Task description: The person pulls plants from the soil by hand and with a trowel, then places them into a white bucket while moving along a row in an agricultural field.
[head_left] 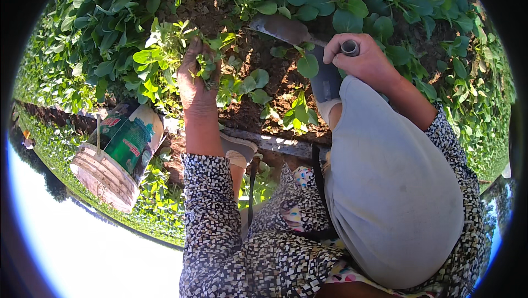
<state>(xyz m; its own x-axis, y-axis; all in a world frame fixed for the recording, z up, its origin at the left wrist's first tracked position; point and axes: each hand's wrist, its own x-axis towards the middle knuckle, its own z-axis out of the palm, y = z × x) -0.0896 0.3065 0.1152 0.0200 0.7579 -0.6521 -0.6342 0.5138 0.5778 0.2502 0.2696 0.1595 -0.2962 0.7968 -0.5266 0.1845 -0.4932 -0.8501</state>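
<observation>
We see dull, soil-smeared metal on the broad grey-brown blade [281, 27], scuffed plastic on the round white-and-green bucket [122, 152], matt pale-grey trouser cloth [393, 180], and rough, crumbly brown soil [281, 89].

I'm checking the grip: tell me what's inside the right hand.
A handle; its round end sticks out of the right hand. The part inside the grip is covered and cannot be seen.

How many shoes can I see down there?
2: one grey low shoe beside the bare left forearm, one dark-grey low shoe left of the bare right hand; both partly hidden.
</observation>
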